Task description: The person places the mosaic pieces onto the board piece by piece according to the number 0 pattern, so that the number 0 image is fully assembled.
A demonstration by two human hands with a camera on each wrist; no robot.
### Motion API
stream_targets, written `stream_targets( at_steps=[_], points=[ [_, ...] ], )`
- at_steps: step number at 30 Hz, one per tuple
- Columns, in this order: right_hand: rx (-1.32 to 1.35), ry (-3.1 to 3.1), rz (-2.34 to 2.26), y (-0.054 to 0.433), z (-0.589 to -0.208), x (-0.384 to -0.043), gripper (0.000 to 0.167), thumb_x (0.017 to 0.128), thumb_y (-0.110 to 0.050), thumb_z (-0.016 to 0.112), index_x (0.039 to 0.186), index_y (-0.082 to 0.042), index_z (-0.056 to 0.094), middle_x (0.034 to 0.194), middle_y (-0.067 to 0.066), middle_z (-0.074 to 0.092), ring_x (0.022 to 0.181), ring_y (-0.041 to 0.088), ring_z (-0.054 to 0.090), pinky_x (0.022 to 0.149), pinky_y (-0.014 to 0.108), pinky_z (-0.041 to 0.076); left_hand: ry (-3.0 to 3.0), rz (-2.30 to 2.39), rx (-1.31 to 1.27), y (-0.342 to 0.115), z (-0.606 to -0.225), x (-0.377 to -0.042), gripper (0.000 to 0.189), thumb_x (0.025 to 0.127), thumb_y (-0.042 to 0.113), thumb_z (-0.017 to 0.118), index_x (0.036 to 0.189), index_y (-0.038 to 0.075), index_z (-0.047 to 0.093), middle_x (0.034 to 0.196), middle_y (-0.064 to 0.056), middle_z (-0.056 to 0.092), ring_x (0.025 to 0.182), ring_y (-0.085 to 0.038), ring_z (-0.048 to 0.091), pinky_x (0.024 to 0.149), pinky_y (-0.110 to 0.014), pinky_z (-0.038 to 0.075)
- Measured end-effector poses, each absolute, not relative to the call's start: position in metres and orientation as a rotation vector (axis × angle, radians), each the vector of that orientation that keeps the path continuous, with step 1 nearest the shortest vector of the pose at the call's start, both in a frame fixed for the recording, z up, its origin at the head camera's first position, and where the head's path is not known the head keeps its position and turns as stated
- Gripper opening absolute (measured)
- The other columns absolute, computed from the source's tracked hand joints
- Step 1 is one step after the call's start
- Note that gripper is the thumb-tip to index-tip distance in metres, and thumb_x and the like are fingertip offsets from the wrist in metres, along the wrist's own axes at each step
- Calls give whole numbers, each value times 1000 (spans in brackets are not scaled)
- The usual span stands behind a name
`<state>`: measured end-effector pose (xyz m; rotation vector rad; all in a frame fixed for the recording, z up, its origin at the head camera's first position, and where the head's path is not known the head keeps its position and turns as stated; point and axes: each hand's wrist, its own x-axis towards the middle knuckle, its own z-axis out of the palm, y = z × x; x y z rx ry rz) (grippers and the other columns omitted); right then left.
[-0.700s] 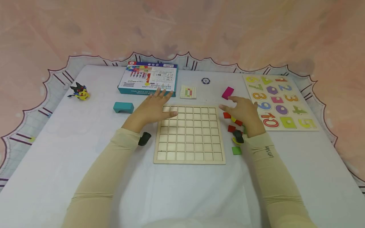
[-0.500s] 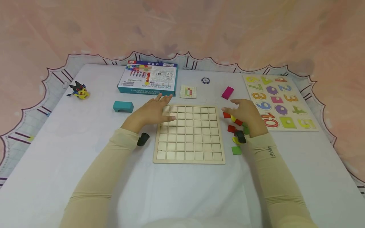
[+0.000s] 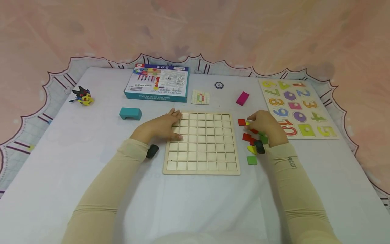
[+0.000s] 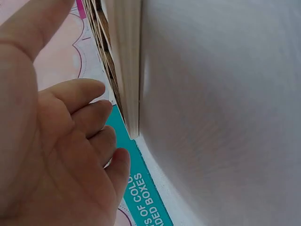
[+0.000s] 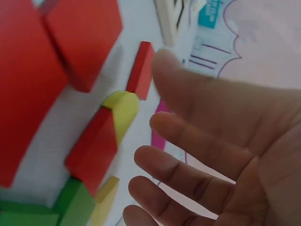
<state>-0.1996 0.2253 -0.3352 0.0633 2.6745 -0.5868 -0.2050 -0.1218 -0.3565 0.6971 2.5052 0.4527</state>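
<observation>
My left hand (image 3: pixel 161 127) lies at the upper left edge of a wooden grid board (image 3: pixel 201 172), its fingers relaxed and its thumb over the squares. Seen from the left wrist, the fingers curve loosely beside the board's edge (image 4: pixel 130 70). To the right of the board, my right hand (image 3: pixel 265 126) reaches down over a loose group of small coloured pieces. Its fingertips are close to a yellow rounded piece (image 5: pixel 123 110) and a red tile (image 5: pixel 94 148); in the right wrist view the fingers are relaxed with nothing between them. Nearer me are another yellow piece (image 3: pixel 251 149) and a green tile (image 3: pixel 251 160).
Behind the board are a teal-edged box (image 3: pixel 156 83), a small pattern card (image 3: pixel 200 97), a poker chip (image 3: pixel 219 85) and a magenta block (image 3: pixel 242 98). A number puzzle (image 3: pixel 298 109) lies right. A teal arch block (image 3: pixel 130 113) and toy figure (image 3: pixel 83 96) are left.
My left hand has come back towards me and down to the board's left edge. My right hand has lowered to the coloured pieces, thumb and index finger closer together.
</observation>
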Motion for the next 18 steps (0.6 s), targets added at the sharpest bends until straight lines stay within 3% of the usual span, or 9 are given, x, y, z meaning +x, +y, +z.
stream_targets(
  at_steps=[18],
  points=[
    [-29,2668,-580,229,-347,-206,40,84,-5,57,124,0,56,115,23,53,99,33,46,92,49,41,2432,461,705,-122,-358,-205,97,82,42,65,147,2,6,155,-13,-4,142,-29,-10,115,-45,3]
  ],
)
